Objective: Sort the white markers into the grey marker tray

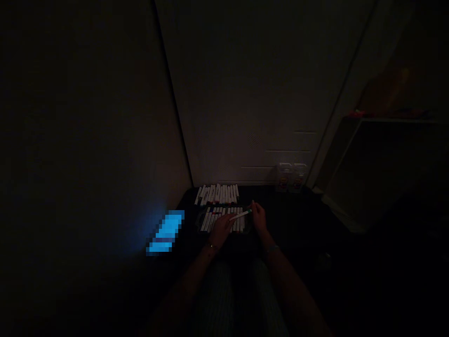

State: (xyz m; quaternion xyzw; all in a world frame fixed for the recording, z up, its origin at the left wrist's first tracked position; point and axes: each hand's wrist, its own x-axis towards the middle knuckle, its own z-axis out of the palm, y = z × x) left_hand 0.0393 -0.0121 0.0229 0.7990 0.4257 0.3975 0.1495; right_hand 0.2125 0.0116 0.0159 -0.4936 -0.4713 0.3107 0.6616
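Note:
A white marker [240, 215] with a green band near its right end lies slantwise between my two hands. My left hand [222, 228] is closed on its left end, and the fingers of my right hand [258, 217] pinch the green end. Beneath them, a row of white markers [206, 220] lies side by side, partly covered by my left hand. Farther back, a second group of white markers [217, 194] with coloured ends lies close together on the dark surface. The room is very dim, so fine finger detail is hard to see.
Two clear plastic cases [290, 178] with printed labels stand at the back right against the wall panel [252, 93]. To the left glows a blurred blue screen [166, 233]. A shelf or cabinet [336, 164] stands at the right.

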